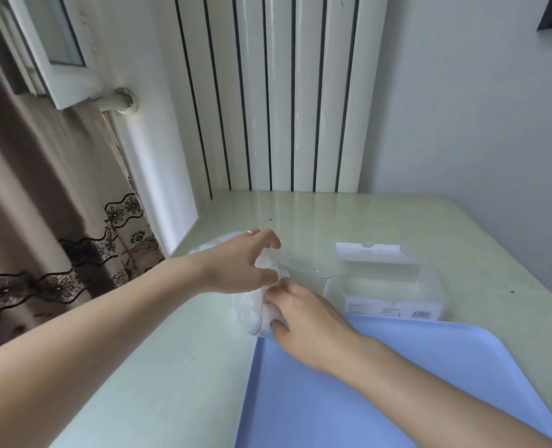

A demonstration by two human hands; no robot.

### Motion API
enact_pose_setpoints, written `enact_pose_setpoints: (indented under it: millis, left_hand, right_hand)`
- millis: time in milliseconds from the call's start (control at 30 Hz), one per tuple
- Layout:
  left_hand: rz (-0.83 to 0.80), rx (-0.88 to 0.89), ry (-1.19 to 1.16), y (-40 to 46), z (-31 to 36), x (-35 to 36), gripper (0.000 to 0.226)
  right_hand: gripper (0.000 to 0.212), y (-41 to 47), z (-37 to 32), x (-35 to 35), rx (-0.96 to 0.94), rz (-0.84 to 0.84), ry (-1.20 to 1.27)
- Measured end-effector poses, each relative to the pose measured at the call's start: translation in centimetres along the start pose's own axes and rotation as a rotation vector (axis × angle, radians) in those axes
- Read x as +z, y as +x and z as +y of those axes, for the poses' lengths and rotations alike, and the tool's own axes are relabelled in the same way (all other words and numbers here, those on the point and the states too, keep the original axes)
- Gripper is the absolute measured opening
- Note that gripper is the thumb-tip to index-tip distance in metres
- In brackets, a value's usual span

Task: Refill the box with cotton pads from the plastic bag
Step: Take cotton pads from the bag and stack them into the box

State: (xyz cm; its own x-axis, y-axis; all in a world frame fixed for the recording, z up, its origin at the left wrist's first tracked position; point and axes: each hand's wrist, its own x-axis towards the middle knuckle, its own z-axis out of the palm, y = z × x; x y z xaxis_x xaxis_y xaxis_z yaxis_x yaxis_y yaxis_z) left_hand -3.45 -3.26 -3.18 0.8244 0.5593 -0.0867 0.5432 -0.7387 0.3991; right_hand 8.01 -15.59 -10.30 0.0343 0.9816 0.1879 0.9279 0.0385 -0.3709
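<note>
A clear plastic bag with a red zip line lies on the table near its left middle, white cotton pads inside it. My left hand grips the bag's upper part with curled fingers. My right hand pinches the bag's mouth from the right, fingertips at the opening. A clear plastic box with a white label stands open to the right of the bag, its lid tilted back; the box looks empty.
A light blue tray lies at the near right on the pale green table, under my right wrist. A white radiator stands behind the table, a brown curtain hangs at the left.
</note>
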Motion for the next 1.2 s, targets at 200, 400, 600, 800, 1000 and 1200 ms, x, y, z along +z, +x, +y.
enact_pose_setpoints:
  millis: [200, 400, 600, 800, 1000, 1200]
  left_hand:
    - [0.040, -0.038, -0.001, 0.1, 0.2, -0.1, 0.033]
    - [0.051, -0.084, -0.059, 0.2, 0.7, 0.1, 0.027]
    - [0.068, -0.089, -0.065, 0.4, 0.4, -0.2, 0.024]
    - [0.100, -0.047, -0.136, 1.2, -0.4, -0.4, 0.027]
    - [0.019, 0.039, -0.499, 1.8, 2.5, -0.4, 0.054]
    - [0.003, 0.063, -0.327, 3.4, 6.6, 1.9, 0.087]
  right_hand:
    - [0.047, 2.2, 0.7, 1.5, 0.120, -0.092, 0.021]
    - [0.046, 3.8, 0.3, 3.0, 0.115, -0.041, -0.103]
    - [0.031, 3.2, 0.0, 1.9, 0.106, 0.047, -0.186]
    - [0.009, -0.9, -0.4, -4.9, 0.199, 0.086, 0.262]
    - [0.017, -2.1, 4.4, -11.1, 0.432, 0.075, 0.978]
    - [0.024, -2.0, 7.6, -12.0, 0.547, 0.061, 1.188]
